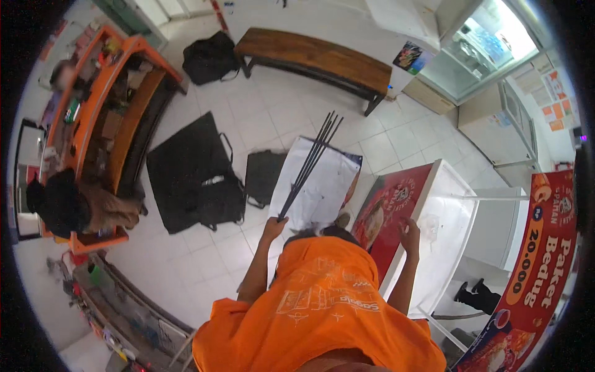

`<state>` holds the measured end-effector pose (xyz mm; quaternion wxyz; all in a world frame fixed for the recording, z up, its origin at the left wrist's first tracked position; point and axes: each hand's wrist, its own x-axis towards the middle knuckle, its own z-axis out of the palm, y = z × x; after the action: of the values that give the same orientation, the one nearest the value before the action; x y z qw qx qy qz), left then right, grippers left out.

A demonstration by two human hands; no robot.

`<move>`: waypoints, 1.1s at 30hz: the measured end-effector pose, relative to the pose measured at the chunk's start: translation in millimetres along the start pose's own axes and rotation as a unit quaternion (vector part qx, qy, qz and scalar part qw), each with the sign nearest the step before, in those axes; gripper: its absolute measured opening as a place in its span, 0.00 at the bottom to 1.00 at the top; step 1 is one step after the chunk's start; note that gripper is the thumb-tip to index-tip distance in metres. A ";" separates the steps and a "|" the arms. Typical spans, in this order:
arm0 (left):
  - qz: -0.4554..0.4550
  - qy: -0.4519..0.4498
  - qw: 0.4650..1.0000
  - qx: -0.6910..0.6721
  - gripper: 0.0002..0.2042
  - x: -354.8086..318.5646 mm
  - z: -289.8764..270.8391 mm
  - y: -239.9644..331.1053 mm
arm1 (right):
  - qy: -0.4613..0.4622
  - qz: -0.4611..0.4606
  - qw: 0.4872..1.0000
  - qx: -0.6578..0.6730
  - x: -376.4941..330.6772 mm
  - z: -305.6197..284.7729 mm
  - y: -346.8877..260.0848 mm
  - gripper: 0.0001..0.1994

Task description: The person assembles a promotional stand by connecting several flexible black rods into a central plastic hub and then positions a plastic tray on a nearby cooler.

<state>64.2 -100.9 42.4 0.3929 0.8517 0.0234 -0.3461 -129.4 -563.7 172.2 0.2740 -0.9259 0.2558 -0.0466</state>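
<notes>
My left hand [273,229] is closed around the lower end of a bundle of thin black rods [308,162]. The rods slant up and away, fanning slightly at their far tips. Beneath them lies a white sheet [331,186] with a dark corner, spread on the tiled floor. My right hand [408,237] is raised with its fingers apart, holding nothing I can see. It is beside the edge of a white folding booth counter [443,217] with a red printed front panel [387,214]. A small clear plastic piece [427,227] rests on the counter.
A large black flat bag [192,173] and a smaller one [263,175] lie left of the sheet. Beyond stand a wooden bench [313,57] and a black bag [211,59]. A person [87,204] is by an orange frame at left. A red banner [533,266] stands right.
</notes>
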 end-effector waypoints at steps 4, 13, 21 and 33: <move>-0.112 -0.009 0.994 0.009 0.25 -11.8 -0.5 -116.8 | -0.079 0.044 0.996 0.021 -12.8 35.7 -25.9 0.14; -0.390 -0.034 0.914 -0.107 0.19 -101.5 -36.0 -264.6 | -0.162 0.029 0.982 0.087 -8.8 85.4 -74.3 0.15; -0.365 0.028 0.897 -0.248 0.22 -114.9 -46.5 -252.7 | -0.250 -0.011 0.965 -0.079 66.9 118.7 -111.0 0.13; -0.373 0.063 0.890 -0.254 0.24 -47.7 -33.2 -208.2 | -0.285 -0.069 0.954 -0.067 131.9 163.2 -54.3 0.13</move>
<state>-18.0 76.6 -49.5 0.4359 0.6713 0.4507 -0.3952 45.9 -511.5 55.9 0.2693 -0.9322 0.1055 0.2175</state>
